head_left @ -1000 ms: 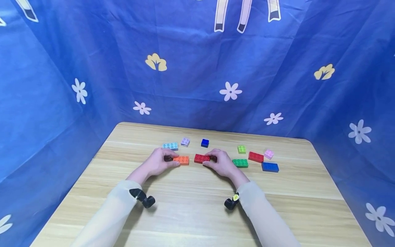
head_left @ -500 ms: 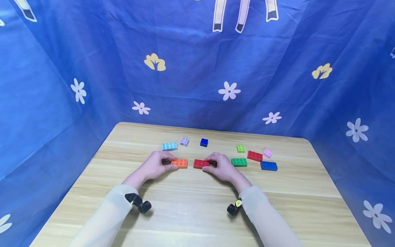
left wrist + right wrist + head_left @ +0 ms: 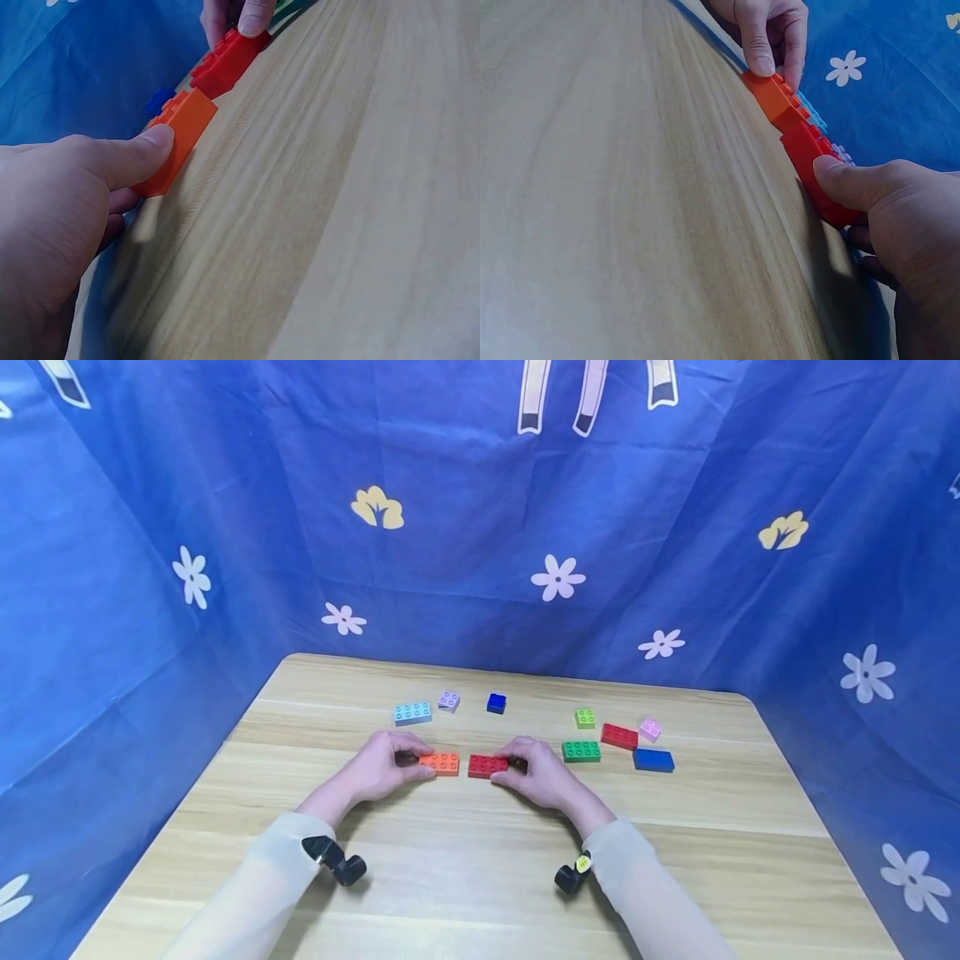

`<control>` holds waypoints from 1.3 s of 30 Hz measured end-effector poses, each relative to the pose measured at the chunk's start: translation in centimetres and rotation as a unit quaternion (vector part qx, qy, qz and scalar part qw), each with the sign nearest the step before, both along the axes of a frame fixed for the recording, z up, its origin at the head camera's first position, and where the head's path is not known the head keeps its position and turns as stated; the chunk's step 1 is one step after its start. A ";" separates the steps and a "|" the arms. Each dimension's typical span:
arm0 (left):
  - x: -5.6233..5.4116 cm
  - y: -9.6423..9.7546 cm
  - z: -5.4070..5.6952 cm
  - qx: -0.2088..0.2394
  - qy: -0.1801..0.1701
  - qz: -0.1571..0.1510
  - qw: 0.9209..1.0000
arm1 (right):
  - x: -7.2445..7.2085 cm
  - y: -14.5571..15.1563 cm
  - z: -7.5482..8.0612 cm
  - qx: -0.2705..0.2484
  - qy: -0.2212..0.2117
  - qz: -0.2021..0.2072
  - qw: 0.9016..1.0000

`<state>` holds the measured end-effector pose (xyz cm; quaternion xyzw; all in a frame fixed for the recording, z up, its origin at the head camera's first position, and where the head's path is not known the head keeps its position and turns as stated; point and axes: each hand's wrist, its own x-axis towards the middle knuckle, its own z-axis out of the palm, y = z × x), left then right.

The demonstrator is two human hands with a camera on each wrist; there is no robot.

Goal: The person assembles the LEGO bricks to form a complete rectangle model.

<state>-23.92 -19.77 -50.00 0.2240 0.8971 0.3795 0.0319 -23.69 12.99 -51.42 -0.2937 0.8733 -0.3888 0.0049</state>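
In the head view my left hand pinches an orange building brick by its left end, thumb in front and fingers behind. Facing it, my right hand pinches a red building brick by its right end. Both bricks have their studs up and lie end toward end with a small gap between them. The left wrist view shows my thumb on the side of the orange brick. From the right wrist, the red brick appears close under my thumb, the orange one beyond it.
Behind the hands lie a light blue brick, a lilac brick and a dark blue brick. To the right are green, lime, second red, pink and blue bricks. Blue cloth surrounds the wooden table.
Both hands have drawn their bricks slightly nearer the body. The gap between the orange and red bricks first widened a little, then narrowed. The other bricks stay put.
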 end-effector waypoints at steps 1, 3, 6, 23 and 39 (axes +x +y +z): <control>0.0 0.1 0.0 -0.001 0.001 -0.002 1.000 | 0.0 0.0 0.0 -0.001 0.000 0.000 1.000; 0.1 0.2 0.0 -0.002 0.002 -0.007 1.000 | 0.1 0.0 0.0 -0.001 -0.002 0.000 1.000; 0.0 0.5 -0.1 -0.005 -0.001 -0.008 1.000 | 0.0 -0.1 -0.1 -0.002 -0.002 0.003 1.000; 0.4 0.9 -0.8 0.038 -0.014 -0.004 0.999 | -0.2 -0.3 -0.5 -0.018 -0.008 0.009 1.000; 0.6 0.8 -1.1 0.055 -0.037 0.011 0.998 | -0.1 -0.5 -0.4 -0.019 -0.015 0.003 1.000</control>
